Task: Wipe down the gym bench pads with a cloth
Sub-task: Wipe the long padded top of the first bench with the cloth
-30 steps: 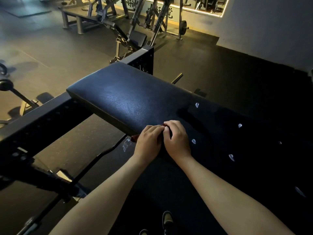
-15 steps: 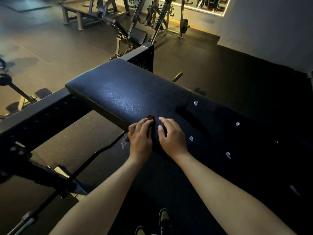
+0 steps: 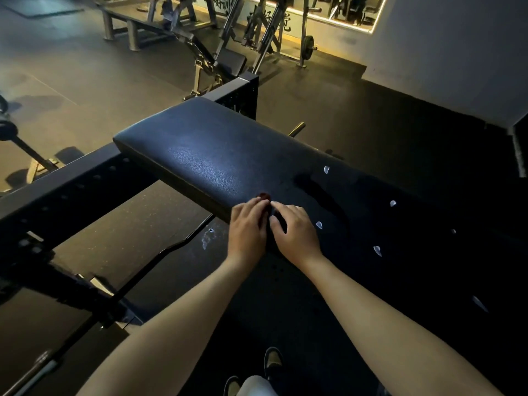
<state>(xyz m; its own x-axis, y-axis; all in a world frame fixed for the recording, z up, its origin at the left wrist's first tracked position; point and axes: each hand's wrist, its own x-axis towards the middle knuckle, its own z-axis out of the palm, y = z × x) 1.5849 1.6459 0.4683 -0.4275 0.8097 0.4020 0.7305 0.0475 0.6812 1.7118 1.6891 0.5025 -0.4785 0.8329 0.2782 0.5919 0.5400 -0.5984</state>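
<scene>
Black leather-look bench pad [image 3: 205, 155] | dark red cloth [image 3: 264, 195] kept at pad's near edge, mostly hidden | left hand [image 3: 248, 227] and right hand [image 3: 295, 232] pressed flat on it, fingers uncurled | even pressure and overlapping strokes advised across pad.

Left hand [image 3: 248, 228] and right hand [image 3: 297, 234] uncurled, parting slightly.

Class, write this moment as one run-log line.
stage: wiping | left hand: pressing cloth on bench pad | right hand: resting beside it, grip unclear
</scene>
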